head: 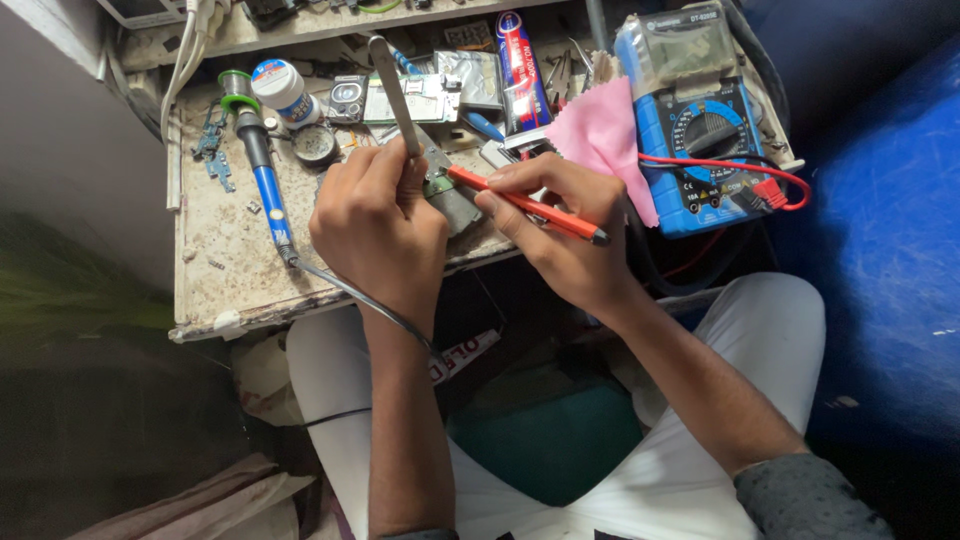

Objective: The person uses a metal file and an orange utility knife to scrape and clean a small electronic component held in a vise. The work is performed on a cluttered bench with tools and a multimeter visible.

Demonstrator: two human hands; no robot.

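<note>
Red probe (527, 204) pinched in right hand (560, 235); left hand (378, 225) grips tweezers (395, 95); red-blue tube (522, 70) behind.

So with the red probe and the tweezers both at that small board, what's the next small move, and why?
Probably nudge the probe tip onto the next spot of the board. The right hand holds it like a pen, tip at the board, while the left hand steadies with the tweezers; contact itself is hidden.
</note>
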